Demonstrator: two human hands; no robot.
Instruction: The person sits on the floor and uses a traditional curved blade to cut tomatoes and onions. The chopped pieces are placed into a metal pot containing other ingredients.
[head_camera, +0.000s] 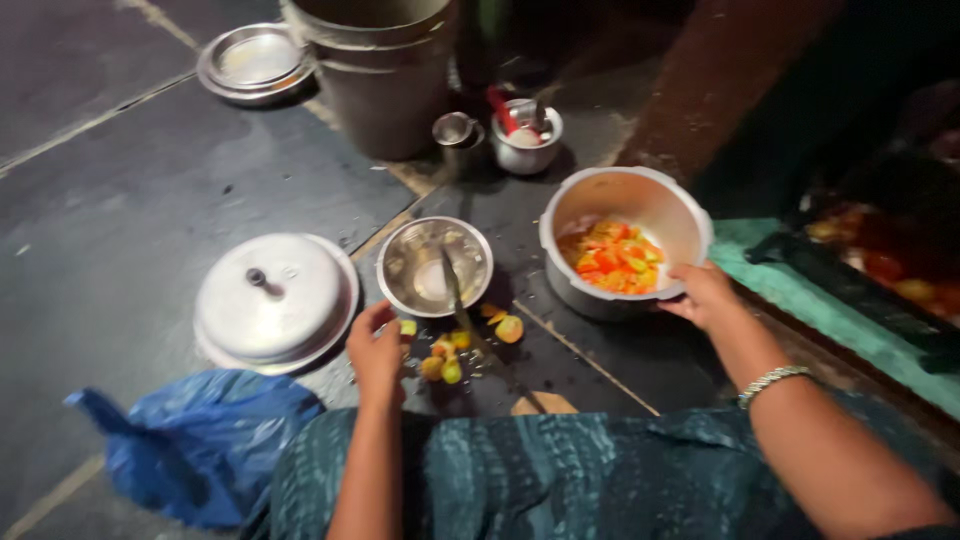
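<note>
Two bare hands work low over a dark stone floor (150, 200). The right hand (703, 293) closes its grip on the near rim of a metal pot (600, 195) holding cut orange and green pieces (612, 258). The left hand (375, 350) pinches a small pale green piece (408, 327) just beside a steel bowl (400, 262) with a knife (455, 290) in it. More scraps (445, 358) lie near. A lidded pan (272, 300) sits left, a blue bag (190, 440) below it.

A home floor kitchen: steel pots (625, 240), lid (272, 298), bowls (434, 266) on dark stone floor (120, 200).
</note>
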